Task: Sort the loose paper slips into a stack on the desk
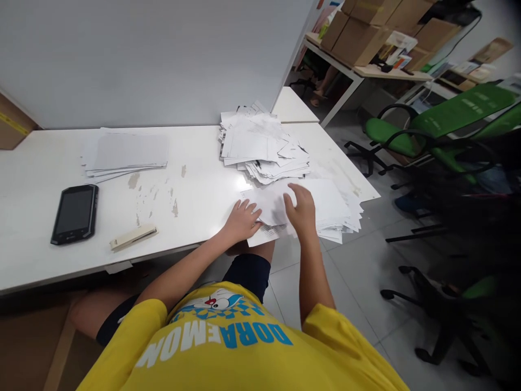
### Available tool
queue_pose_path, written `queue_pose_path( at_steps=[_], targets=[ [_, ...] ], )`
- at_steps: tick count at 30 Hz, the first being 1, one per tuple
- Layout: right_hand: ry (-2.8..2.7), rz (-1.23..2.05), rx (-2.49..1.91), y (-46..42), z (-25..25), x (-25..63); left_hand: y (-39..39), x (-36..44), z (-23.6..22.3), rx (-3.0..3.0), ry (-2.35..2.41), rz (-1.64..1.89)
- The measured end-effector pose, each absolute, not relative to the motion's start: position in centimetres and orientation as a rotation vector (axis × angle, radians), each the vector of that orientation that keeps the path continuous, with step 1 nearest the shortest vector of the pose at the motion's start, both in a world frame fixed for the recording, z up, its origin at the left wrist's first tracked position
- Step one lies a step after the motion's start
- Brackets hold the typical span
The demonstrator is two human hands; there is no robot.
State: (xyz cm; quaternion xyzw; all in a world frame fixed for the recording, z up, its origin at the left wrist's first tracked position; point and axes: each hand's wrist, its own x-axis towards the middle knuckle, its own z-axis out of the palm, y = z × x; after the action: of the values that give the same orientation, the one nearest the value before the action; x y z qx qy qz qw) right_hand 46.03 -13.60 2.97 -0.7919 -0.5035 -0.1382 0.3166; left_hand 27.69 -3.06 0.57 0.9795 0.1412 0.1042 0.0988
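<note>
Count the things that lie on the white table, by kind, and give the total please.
Paper stacks: 3 – flat stack far left, messy heap, stack under both hands
Phone: 1
Stapler: 1
Total: 5

The left hand and right hand rest open on the near stack.

Three heaps of paper lie on the white table (195, 184): a neat stack (126, 155), a loose pile (260, 144), and a near stack (325, 209); one phone (75, 213); one stapler (133, 237). Two hands show, left hand (242, 220) and right hand (302, 209); two green chairs (439, 122) stand alongside.
</note>
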Motion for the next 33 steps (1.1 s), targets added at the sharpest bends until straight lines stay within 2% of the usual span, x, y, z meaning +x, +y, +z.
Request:
queue_pose_path(
  at_steps=[5, 11, 19, 33],
  targets=[
    [-1.741, -0.174, -2.179, -1.0, 7.5, 47.9, -4.7, 30.4, 0.5, 2.861, 0.493, 0.277],
    [-2.014, -0.146, -2.453, 8.6, 7.4, 46.7, -5.3, 32.0, 0.3, 2.854, 0.454, 0.161],
    [-2.311, -0.225, -2.478, 10.1, 6.5, 45.9, -5.0, 31.2, 0.2, 2.812, 0.419, 0.197],
    [-2.502, -0.339, -2.428, 10.2, 4.7, 44.0, -5.1, 31.2, -0.6, 2.802, 0.403, 0.287]
  ],
)
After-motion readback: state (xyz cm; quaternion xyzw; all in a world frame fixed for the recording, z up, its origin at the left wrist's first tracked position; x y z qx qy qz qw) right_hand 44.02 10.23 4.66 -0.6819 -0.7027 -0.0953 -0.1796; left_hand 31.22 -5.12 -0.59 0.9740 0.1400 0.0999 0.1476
